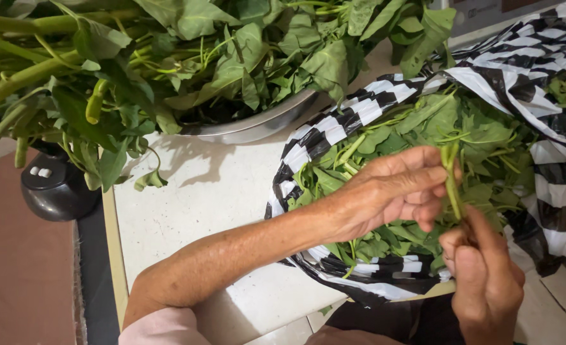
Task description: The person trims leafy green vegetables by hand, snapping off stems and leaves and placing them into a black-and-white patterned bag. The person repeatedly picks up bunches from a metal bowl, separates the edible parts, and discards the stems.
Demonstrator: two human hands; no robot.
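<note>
Both hands are pinching one stem (452, 185).
Left hand (391, 191) and right hand (484, 275) are gripping it over the bag (334, 128) of greens (481, 134).

home kitchen showing: leafy green stalks (168, 57) piling in round metal basin (257, 124), sitting on speckled white countertop (200, 211); black-and-white striped plastic bag (359, 121) holding picked leaves.

Both hands (391, 191) (484, 275) — fingers pinched
</note>
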